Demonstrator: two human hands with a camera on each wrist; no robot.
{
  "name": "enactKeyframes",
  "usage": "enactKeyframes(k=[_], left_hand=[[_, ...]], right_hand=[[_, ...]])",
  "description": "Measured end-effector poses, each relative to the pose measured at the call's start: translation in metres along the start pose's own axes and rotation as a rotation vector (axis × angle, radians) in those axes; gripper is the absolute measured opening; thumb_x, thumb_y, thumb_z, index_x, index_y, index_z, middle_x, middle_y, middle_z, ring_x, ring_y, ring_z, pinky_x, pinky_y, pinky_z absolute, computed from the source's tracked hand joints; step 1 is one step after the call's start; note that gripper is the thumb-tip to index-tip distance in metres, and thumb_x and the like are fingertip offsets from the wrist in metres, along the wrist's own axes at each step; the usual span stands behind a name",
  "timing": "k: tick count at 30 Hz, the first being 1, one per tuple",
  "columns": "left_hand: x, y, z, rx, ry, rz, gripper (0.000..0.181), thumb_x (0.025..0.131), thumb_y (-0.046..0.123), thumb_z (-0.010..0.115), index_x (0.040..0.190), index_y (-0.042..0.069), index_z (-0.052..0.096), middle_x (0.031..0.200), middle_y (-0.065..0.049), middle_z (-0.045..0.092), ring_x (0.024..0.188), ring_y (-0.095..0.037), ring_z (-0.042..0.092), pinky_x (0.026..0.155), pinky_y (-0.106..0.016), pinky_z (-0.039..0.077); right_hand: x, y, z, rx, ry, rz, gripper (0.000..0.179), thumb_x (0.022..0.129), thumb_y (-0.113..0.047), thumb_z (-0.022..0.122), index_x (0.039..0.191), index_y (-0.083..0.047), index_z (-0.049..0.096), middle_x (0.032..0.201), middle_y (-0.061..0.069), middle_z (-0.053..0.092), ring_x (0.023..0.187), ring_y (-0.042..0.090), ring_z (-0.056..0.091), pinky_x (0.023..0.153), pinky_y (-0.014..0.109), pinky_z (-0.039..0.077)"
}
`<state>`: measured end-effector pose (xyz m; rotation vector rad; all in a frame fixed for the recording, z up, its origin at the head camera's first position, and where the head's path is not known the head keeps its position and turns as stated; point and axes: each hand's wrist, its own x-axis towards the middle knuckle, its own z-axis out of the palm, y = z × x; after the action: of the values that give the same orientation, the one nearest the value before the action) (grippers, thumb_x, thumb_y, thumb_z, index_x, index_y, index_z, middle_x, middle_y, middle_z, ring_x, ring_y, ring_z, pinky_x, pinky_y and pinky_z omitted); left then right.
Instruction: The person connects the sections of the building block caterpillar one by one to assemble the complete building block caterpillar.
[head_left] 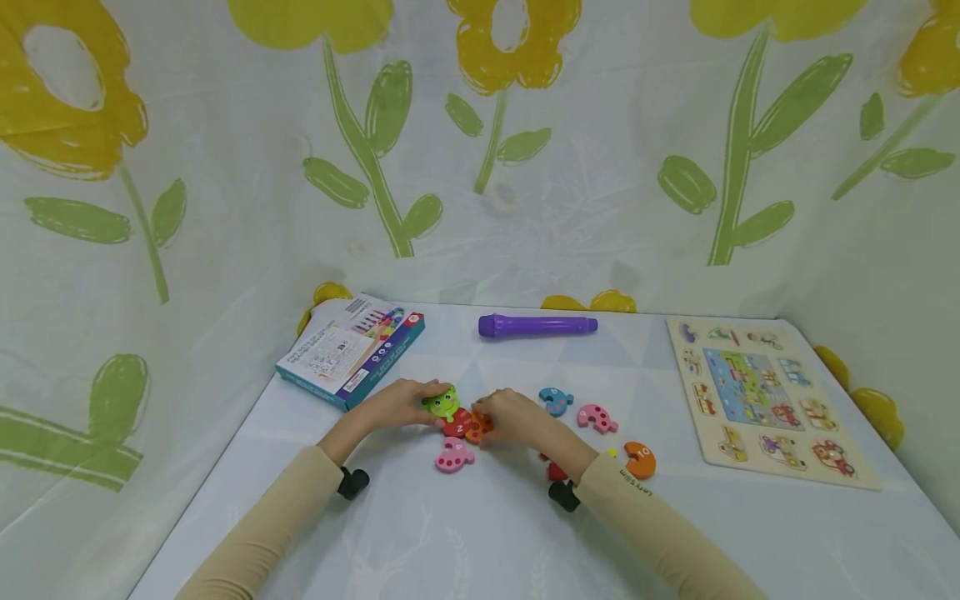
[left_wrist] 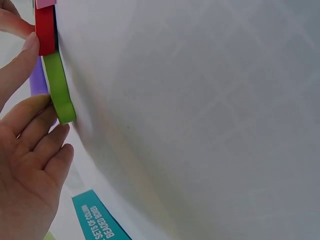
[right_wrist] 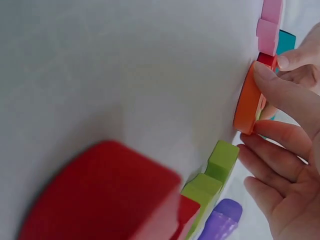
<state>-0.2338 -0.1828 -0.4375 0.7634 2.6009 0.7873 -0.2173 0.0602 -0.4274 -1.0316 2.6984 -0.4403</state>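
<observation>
In the head view, my left hand [head_left: 401, 404] holds a green caterpillar-head puzzle piece [head_left: 442, 403], its fingers at the far edge. A red puzzle piece [head_left: 458, 426] marked 2 lies against the head; in the left wrist view, the thumb rests on that red piece [left_wrist: 45, 35]. My right hand [head_left: 513, 417] pinches an orange puzzle piece [head_left: 476, 428] beside the red one. From the right wrist, the thumb and fingers are on opposite edges of this orange piece [right_wrist: 247, 102]. Just nearer on the table lies a pink piece [head_left: 453, 457] marked 4.
More pieces lie to the right: blue [head_left: 553, 403], pink [head_left: 596, 418], orange [head_left: 641, 461] marked 10, and red [head_left: 557, 472] partly under the right forearm. A boxed set [head_left: 322, 358], purple toy microphone [head_left: 536, 327] and wooden picture board [head_left: 693, 408] stand around them.
</observation>
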Motion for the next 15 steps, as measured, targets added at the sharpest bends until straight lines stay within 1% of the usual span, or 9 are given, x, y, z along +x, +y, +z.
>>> enactKeyframes(k=[4, 8, 12, 15], left_hand=[[-0.001, 0.001, 0.000, 0.011, 0.006, -0.005, 0.067, 0.086, 0.036, 0.072, 0.144, 0.014, 0.047, 0.147, -0.017, 0.040, 0.137, -0.034, 0.036, 0.108, -0.050, 0.034], [-0.001, -0.001, 0.001, 0.021, 0.019, -0.004, 0.068, 0.085, 0.037, 0.072, 0.144, 0.015, 0.047, 0.147, -0.016, 0.041, 0.136, -0.033, 0.037, 0.107, -0.049, 0.035], [-0.002, -0.003, 0.002, 0.028, 0.032, 0.030, 0.067, 0.086, 0.037, 0.072, 0.143, 0.014, 0.048, 0.146, -0.016, 0.042, 0.135, -0.032, 0.039, 0.106, -0.048, 0.037], [-0.002, -0.004, 0.004, 0.025, 0.036, 0.055, 0.066, 0.087, 0.036, 0.071, 0.143, 0.012, 0.047, 0.146, -0.015, 0.042, 0.136, -0.032, 0.038, 0.107, -0.047, 0.037]], right_hand=[[-0.001, 0.001, 0.001, 0.014, 0.000, -0.006, 0.054, 0.081, -0.026, 0.080, 0.127, -0.003, 0.063, 0.124, 0.010, 0.064, 0.111, 0.024, 0.061, 0.095, 0.034, 0.049], [-0.003, 0.003, 0.002, -0.001, 0.019, -0.028, 0.057, 0.081, -0.029, 0.080, 0.128, -0.003, 0.062, 0.128, 0.011, 0.062, 0.115, 0.024, 0.060, 0.096, 0.033, 0.049], [-0.010, 0.003, 0.002, -0.029, 0.054, -0.056, 0.056, 0.082, -0.030, 0.078, 0.128, -0.003, 0.062, 0.130, 0.011, 0.061, 0.118, 0.026, 0.058, 0.100, 0.037, 0.046], [-0.017, 0.001, 0.001, -0.008, 0.073, -0.068, 0.055, 0.082, -0.029, 0.078, 0.128, -0.002, 0.062, 0.130, 0.011, 0.061, 0.119, 0.027, 0.057, 0.099, 0.038, 0.046]])
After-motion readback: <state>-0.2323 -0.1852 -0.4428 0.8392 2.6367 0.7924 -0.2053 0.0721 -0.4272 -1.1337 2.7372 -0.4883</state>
